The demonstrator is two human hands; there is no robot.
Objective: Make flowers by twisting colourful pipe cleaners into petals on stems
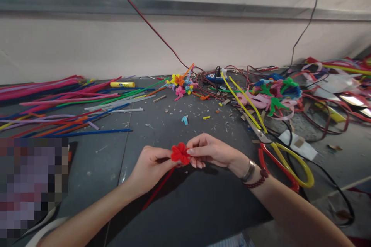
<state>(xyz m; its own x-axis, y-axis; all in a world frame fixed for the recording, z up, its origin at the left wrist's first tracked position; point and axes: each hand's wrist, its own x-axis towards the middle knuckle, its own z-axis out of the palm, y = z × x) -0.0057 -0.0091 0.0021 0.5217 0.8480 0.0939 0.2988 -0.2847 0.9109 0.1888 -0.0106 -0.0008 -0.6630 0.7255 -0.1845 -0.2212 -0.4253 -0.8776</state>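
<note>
Red pipe-cleaner flower [180,153], held up near mid-frame, over the dark grey tabletop [95,170] & in front of you. Head appears fully shaped: petals bent out into a rounded, lobed form (exact petal count hidden by your fingers). Red stem [158,190] runs down-left from under the head, just beside your L hand [150,171]; no leaf visible on it, so the stem appears bare at this stage.

Hands close together, not spread, meeting at the flower. L hand is curled, fingers closed against the left side of the head. R hand [210,152] pinches the right edge of the petals, w/ fingertips [197,163] pressed on or just under them; exact contact partly hidden. Metal bangle [249,170] & dark red bead bracelet [256,181] sit on your R wrist.

Progress, as judged from the tabletop: small multicoloured pipe-cleaner flowers [180,84] lie grouped near the far edge, approx. straight ahead of you, suggesting several are done. Long loose pipe cleaners [58,102] in pink, blue, orange & green lie spread at far left, apparently unworked. Nearby: scissors [256,128] w/ red & yellow handles right of your R hand, yellow glue stick [122,84] at back, and tangled red wires [327,119] at far right.
</note>
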